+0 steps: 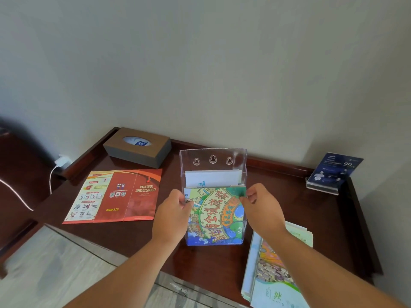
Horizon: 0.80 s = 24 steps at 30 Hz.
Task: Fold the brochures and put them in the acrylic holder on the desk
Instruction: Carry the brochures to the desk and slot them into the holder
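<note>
We seat the colourful folded brochure (214, 211) in the clear acrylic holder (222, 154), left hand (175, 210) and right hand (262, 207) pinching it; letting go probably comes next.

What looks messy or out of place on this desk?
The red brochure lies open and unfolded left of the acrylic holder, not in it yet. The brochure stack on the right is fanned unevenly. Nothing looks spilled or broken.

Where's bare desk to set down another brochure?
Widest bare patch: the desk between the acrylic holder and the blue sign stand, behind the brochure stack. A narrower strip runs along the front edge, below the red brochure. Crowded at the holder's front: left hand and right hand pinch the colourful brochure there.
</note>
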Available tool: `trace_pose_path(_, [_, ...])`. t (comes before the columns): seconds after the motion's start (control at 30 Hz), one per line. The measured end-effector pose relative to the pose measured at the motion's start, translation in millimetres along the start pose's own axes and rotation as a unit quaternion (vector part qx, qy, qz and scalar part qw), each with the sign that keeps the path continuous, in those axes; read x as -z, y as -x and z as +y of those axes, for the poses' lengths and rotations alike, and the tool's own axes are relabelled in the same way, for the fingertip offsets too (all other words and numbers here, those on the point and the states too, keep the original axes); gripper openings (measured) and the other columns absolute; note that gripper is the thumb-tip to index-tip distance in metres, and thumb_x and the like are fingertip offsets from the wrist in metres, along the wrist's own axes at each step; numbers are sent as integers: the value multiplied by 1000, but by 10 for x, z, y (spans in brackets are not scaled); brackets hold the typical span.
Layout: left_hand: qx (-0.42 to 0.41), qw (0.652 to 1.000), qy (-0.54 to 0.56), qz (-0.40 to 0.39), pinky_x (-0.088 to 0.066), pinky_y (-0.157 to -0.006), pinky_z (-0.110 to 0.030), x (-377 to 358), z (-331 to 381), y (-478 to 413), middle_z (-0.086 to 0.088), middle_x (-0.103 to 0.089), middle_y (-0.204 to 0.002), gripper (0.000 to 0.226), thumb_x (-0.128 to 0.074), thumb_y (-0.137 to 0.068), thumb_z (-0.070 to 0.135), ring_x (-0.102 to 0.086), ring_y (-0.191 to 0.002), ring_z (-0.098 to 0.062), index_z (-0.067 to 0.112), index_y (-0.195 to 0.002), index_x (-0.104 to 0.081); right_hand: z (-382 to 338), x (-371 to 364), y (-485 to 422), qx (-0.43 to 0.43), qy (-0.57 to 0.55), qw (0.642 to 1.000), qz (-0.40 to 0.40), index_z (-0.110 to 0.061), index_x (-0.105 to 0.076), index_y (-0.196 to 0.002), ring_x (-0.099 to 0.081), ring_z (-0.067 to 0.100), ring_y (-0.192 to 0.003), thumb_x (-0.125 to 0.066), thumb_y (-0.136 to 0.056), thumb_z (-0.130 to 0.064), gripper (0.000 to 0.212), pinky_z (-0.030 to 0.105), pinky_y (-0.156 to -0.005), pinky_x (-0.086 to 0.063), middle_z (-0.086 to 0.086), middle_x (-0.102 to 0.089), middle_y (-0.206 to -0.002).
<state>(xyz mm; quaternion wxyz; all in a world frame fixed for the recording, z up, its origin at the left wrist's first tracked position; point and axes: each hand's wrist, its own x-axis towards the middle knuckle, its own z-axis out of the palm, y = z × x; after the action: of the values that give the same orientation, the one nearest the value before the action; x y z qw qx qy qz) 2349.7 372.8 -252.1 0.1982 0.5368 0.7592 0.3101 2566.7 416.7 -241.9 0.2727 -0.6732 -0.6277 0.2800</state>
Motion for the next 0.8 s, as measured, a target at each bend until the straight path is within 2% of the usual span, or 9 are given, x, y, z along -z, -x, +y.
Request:
trace_pose_path(0.07, [8, 1000, 13, -6, -49, -58, -34, 1, 7, 11, 2, -67, -87, 16, -61, -94, 27, -65, -78, -14, 17, -91, -49, -2, 8, 10, -1, -13, 1000, 10, -28, -47, -92, -55, 2, -70, -61, -90, -27, 15, 24, -52, -36, -13, -57, -80])
trace_pose_path(0.13, [7, 1000, 20, 0, -49, -59, -35, 14, 41, 32, 3, -64, -88, 17, -63, -93, 27, -64, -80, -15, 17, -93, -49, -14, 18, 17, 6, -16, 1000, 7, -28, -46, -94, -56, 2, -70, -61, -90, -26, 16, 24, -52, -36, -13, -57, -81])
trace_pose_path(0.27, [-64, 991, 45, 112, -36, -56, -18, 81, 212, 116, 5, -50, -89, 26, -69, -88, 27, -49, -77, -11, 22, -97, -44, 7, 84, 14, 6, -41, 999, 27, -29, -46, -94, -57, 5, -70, -59, -87, -21, 17, 25, -54, -38, -13, -57, -81])
trace_pose_path(0.33, [-125, 983, 57, 126, -37, -59, -18, 80, 358, 177, 7, -49, -90, 24, -69, -88, 23, -45, -75, -8, 20, -100, -47, 62, 145, 23, -5, -52, 998, 35, -28, -47, -96, -57, 9, -69, -57, -86, -17, 18, 27, -55, -39, -11, -57, -80])
trace_pose_path(0.4, [-166, 979, 56, 105, -37, -60, -21, 1, 512, 246, 12, -46, -84, 22, -68, -88, 21, -45, -71, -7, 20, -100, -50, 156, 218, 50, -22, -60, 997, 43, -26, -49, -97, -58, 13, -71, -55, -86, -16, 17, 28, -57, -40, -10, -57, -80])
trace_pose_path(0.5, [-184, 979, 69, 46, -33, -59, -14, -209, 707, 347, 15, -44, -76, 22, -67, -89, 23, -48, -68, 1, 27, -97, -47, 330, 354, 114, -53, -59, 995, 63, -24, -51, -97, -57, 14, -74, -54, -86, -14, 16, 30, -62, -42, -8, -57, -81])
trace_pose_path(0.6, [-200, 977, 73, -7, -39, -63, -20, -448, 791, 434, 13, -48, -78, 18, -66, -89, 24, -47, -66, -6, 22, -101, -53, 534, 501, 190, -81, -48, 993, 77, -24, -53, -97, -58, 16, -77, -54, -87, -13, 15, 34, -70, -47, -7, -59, -83])
trace_pose_path(0.67, [-205, 976, 67, -35, -37, -62, -16, -577, 813, 481, 12, -50, -81, 18, -65, -90, 26, -48, -66, -8, 22, -103, -53, 683, 579, 244, -93, -40, 991, 89, -24, -53, -96, -58, 14, -76, -53, -87, -14, 14, 32, -65, -46, -7, -60, -82])
trace_pose_path(0.8, [-198, 973, 41, -112, -33, -58, -7, -824, 809, 571, 12, -53, -82, 19, -62, -91, 30, -50, -69, 2, 25, -105, -50, 979, 657, 364, -152, -22, 984, 89, -24, -52, -95, -59, 14, -72, -52, -85, -13, 14, 28, -55, -41, -5, -61, -81])
